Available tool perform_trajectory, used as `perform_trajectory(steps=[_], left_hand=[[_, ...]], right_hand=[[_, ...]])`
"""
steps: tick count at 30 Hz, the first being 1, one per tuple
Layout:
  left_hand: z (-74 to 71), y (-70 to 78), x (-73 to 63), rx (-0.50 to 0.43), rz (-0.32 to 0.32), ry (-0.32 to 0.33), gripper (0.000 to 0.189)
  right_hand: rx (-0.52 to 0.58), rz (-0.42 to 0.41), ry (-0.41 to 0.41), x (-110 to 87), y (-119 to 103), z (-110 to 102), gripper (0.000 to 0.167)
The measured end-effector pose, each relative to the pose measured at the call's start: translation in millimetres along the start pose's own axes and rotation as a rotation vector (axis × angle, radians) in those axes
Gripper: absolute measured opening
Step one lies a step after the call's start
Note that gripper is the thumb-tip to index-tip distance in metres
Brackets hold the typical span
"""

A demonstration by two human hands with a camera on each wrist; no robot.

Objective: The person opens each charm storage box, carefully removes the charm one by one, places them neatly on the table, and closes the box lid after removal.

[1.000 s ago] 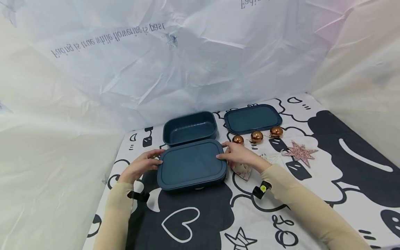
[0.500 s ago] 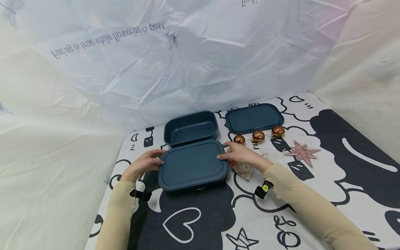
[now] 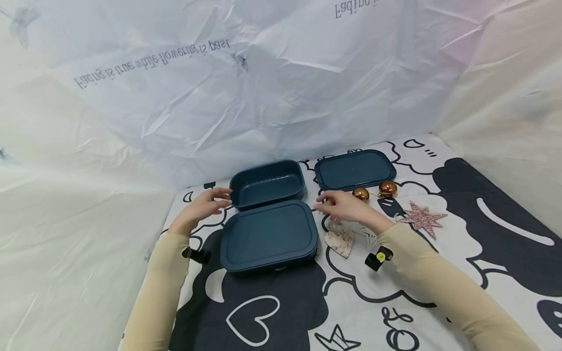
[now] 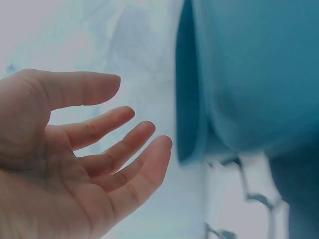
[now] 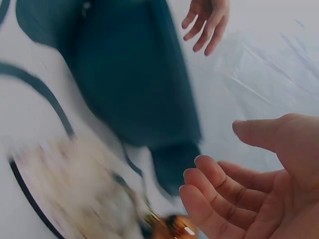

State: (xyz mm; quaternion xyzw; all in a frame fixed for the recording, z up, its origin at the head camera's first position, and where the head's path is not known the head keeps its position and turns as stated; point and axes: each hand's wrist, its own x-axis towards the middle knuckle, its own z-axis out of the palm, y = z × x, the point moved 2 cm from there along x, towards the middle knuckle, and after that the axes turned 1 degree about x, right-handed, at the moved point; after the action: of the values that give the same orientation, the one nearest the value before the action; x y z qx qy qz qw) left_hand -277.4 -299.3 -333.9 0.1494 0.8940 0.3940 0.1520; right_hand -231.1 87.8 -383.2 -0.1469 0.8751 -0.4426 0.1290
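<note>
A dark blue box with its lid on (image 3: 270, 236) stands on the table in front of a matching open box (image 3: 268, 184). My left hand (image 3: 199, 210) is just off the open box's left side; in the left wrist view its fingers are loosely bent with nothing between them. Near the lidded box's far right corner hovers my right hand (image 3: 347, 208), apart from it, its relaxed fingers also bare in the right wrist view. Below that hand lies a heart-shaped ornament (image 3: 340, 242), and a copper bauble (image 5: 174, 228) shows beyond its fingertips.
A loose dark blue lid (image 3: 355, 169) lies at the back right. Copper baubles (image 3: 388, 188) sit in front of it, and a pink glittery star (image 3: 422, 218) lies to their right. A white sheet (image 3: 281, 97) hangs behind the table.
Both hands have let go of the lidded box's sides and moved up and outward from it. The lidded box has stayed in place. My right hand now covers one bauble.
</note>
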Motion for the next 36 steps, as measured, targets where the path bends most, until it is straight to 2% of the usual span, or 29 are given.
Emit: perform_trajectory(steps=[7, 12, 17, 21, 25, 29, 32, 36], left_hand=[[-2.4, 61.7, 32.0, -0.004, 0.073, -0.043, 0.049], [1.2, 98.4, 59.4, -0.004, 0.109, -0.031, 0.047], [13.3, 133.7, 83.4, -0.045, 0.138, -0.037, 0.045], [29.7, 162.3, 104.9, -0.112, 0.137, -0.039, 0.046], [42.3, 181.8, 123.7, -0.17, 0.111, 0.002, 0.049], [61.8, 196.7, 142.8, -0.238, 0.096, 0.037, 0.051], [79.5, 200.9, 157.8, -0.284, 0.076, 0.037, 0.054], [103.9, 197.4, 177.5, -0.333, 0.054, 0.047, 0.056]], right_hand=[[-0.113, 0.01, 0.154, -17.8, -2.6, -63.0, 0.04], [-0.137, 0.018, 0.26, -31.9, -6.7, -105.4, 0.04], [-0.157, 0.03, 0.362, -48.9, -9.0, -145.0, 0.049], [-0.156, 0.026, 0.445, -61.8, -4.5, -180.3, 0.054], [-0.137, 0.033, 0.508, -60.4, 1.3, -209.9, 0.057], [-0.122, 0.086, 0.534, -55.6, 8.5, -231.9, 0.061], [-0.129, 0.118, 0.539, -48.1, 17.1, -237.3, 0.061], [-0.146, 0.156, 0.508, -34.4, 32.5, -233.3, 0.059]])
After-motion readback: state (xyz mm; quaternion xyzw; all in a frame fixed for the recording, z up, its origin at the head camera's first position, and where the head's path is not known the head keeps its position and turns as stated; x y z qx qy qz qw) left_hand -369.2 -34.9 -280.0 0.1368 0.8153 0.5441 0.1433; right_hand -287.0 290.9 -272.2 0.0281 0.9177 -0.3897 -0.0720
